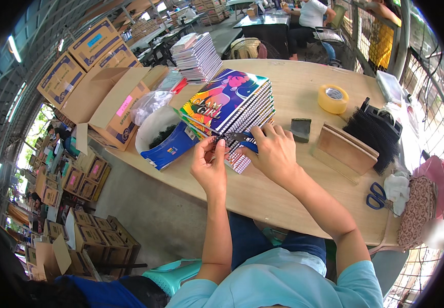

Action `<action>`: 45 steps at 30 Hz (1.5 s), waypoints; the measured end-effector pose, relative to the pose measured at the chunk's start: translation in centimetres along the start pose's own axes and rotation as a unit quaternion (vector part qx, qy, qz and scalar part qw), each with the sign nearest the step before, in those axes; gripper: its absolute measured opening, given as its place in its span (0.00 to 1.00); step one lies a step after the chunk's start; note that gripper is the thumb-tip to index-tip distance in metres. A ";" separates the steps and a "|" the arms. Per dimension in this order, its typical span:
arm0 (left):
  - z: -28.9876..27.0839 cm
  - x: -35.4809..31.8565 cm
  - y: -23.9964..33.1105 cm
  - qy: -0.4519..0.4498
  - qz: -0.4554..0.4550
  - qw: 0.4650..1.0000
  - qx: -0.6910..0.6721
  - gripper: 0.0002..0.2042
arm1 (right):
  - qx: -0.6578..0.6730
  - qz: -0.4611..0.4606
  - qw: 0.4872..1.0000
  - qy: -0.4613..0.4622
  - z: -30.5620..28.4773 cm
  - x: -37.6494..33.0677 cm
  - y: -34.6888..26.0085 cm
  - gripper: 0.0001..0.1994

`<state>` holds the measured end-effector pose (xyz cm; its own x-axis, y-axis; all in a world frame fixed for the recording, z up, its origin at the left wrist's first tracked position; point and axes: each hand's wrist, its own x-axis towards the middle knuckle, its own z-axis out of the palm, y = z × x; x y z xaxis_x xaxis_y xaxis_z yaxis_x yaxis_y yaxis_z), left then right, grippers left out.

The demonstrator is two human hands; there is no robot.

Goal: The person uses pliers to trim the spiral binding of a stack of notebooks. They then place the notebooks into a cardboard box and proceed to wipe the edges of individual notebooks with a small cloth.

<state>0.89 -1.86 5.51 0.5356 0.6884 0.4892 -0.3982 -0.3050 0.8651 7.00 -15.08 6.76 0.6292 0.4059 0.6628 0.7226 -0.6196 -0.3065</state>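
A stack of spiral notebooks (234,97) with colourful illustrated covers stands on the table in front of me. My right hand (277,156) is wrapped round blue-handled pliers (240,137), whose jaws point left at the near corner of the stack. There my left hand (209,164) pinches with thumb and fingertips at what looks like the end of a dark wire coil; the fingers hide most of it. Left of that hand sits a blue and white tub (169,153) with dark wire bits inside.
Farther back rises another notebook stack (196,56). Cardboard boxes (114,110) line the left side. To the right are a tape roll (333,99), a small dark block (300,130), a wooden block (345,151), black coils (373,131), scissors (377,196) and a patterned pouch (417,210).
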 end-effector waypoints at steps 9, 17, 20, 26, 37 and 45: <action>-0.4 0.3 -0.1 -0.007 0.005 1.000 0.015 0.07 | 0.034 0.029 0.998 -0.040 -1.0 0.6 0.4 0.23; -0.6 0.3 -0.3 -0.009 0.005 1.000 0.003 0.08 | -0.023 -0.020 0.999 -0.011 -0.8 1.3 -0.9 0.24; -0.9 0.5 -1.2 -0.003 0.010 1.000 -0.002 0.08 | -0.011 -0.020 0.999 -0.030 -0.5 1.4 -0.9 0.22; -0.1 0.5 -1.4 -0.011 0.026 1.000 0.006 0.08 | 0.021 0.021 0.994 -0.104 -0.4 1.8 -0.2 0.21; -0.7 -0.3 -1.5 -0.004 -0.033 0.995 -0.089 0.09 | 0.333 0.203 0.918 0.069 -1.4 -3.5 3.0 0.12; -1.5 0.7 -1.9 -0.028 -0.168 0.960 -0.224 0.09 | 0.250 -0.010 0.963 0.099 -0.3 2.2 0.2 0.17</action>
<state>0.90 0.19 3.98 0.7241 0.6577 0.2077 -0.4698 0.2498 0.8467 8.48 -14.54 8.37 0.5827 0.2475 0.7741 0.8126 -0.1914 -0.5505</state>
